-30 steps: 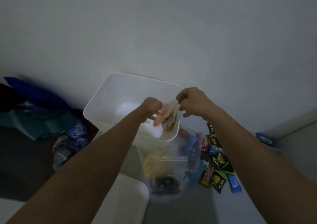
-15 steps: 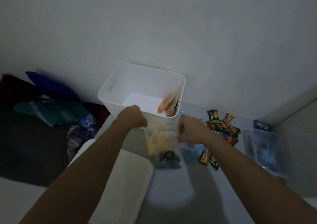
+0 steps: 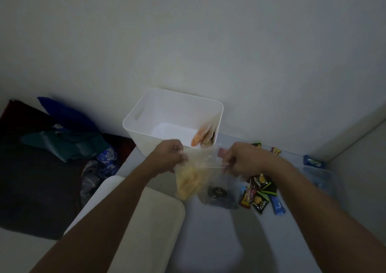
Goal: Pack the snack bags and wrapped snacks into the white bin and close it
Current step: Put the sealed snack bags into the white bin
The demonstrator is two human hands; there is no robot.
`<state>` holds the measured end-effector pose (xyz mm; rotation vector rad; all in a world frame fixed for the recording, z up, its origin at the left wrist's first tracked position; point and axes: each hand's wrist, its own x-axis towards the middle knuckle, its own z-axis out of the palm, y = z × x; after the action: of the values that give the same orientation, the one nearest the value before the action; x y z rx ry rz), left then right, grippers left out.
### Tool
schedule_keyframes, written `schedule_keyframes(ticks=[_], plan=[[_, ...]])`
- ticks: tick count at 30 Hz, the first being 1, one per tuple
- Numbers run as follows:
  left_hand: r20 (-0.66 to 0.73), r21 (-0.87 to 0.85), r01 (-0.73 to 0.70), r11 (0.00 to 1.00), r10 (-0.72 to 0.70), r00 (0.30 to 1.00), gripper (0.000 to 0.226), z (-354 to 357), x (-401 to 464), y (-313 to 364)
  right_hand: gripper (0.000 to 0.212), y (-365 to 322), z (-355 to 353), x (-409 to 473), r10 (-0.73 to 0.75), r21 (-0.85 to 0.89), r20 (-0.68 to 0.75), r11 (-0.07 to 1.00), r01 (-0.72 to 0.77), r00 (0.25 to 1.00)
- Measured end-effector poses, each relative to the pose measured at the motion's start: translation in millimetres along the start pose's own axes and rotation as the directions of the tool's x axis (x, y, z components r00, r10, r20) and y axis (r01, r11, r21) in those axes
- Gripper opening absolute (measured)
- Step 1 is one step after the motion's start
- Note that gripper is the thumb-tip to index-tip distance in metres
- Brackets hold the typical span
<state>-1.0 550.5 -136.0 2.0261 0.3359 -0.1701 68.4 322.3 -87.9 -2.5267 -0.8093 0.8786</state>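
Observation:
The white bin (image 3: 146,114) stands open against the wall, with one clear bag of orange snacks (image 3: 203,138) leaning on its right inner wall. Just in front of the bin, my left hand (image 3: 170,156) and my right hand (image 3: 240,160) each pinch a top corner of a clear bag of yellow snacks (image 3: 191,182), which hangs between them above the table. Under it lies another clear bag with a dark snack (image 3: 218,193). Several wrapped snacks (image 3: 259,195) lie to the right on the table.
The white bin lid (image 3: 133,226) lies flat at the front left. Dark and blue clothes (image 3: 69,145) are heaped to the left. A blue packet (image 3: 314,161) and a clear bag (image 3: 319,178) sit at the far right, near the wall corner.
Both hands left the orange snack bag in the bin, drew back toward me, and took hold of the yellow snack bag, lifting its top edge.

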Motion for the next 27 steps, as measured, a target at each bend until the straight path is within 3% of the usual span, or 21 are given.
schedule_keyframes(ticks=[4, 9, 15, 17, 19, 27], plan=[[0.001, -0.052, -0.043, 0.998, 0.043, 0.999, 0.015, -36, -16, 66, 0.016, -16, -64, -27, -0.050, 0.122, -0.080, 0.991, 0.059, 0.996], [-0.133, -0.104, -0.118, 0.988, 0.103, 0.986, 0.009, -81, -11, 125, 0.014, -47, -123, -44, -0.082, 0.298, -0.282, 0.940, 0.169, 0.956], [-0.260, -0.199, -0.122, 0.973, 0.067, 0.963, 0.015, -93, 31, 128, 0.060, -75, -126, -6, -0.077, 0.381, -0.443, 0.886, 0.266, 0.893], [-0.307, -0.197, -0.096, 0.976, 0.031, 0.951, 0.014, -86, 45, 117, 0.061, -81, -115, 14, -0.063, 0.398, -0.482, 0.873, 0.283, 0.874], [-0.333, -0.166, -0.044, 0.985, -0.014, 0.943, 0.014, -73, 57, 103, 0.052, -83, -101, 36, -0.014, 0.451, -0.474, 0.854, 0.257, 0.880], [-0.275, 0.003, 0.167, 0.986, -0.160, 0.948, 0.031, -26, 100, 15, 0.028, -48, -26, 116, 0.254, 0.534, -0.282, 0.843, -0.069, 0.925]])
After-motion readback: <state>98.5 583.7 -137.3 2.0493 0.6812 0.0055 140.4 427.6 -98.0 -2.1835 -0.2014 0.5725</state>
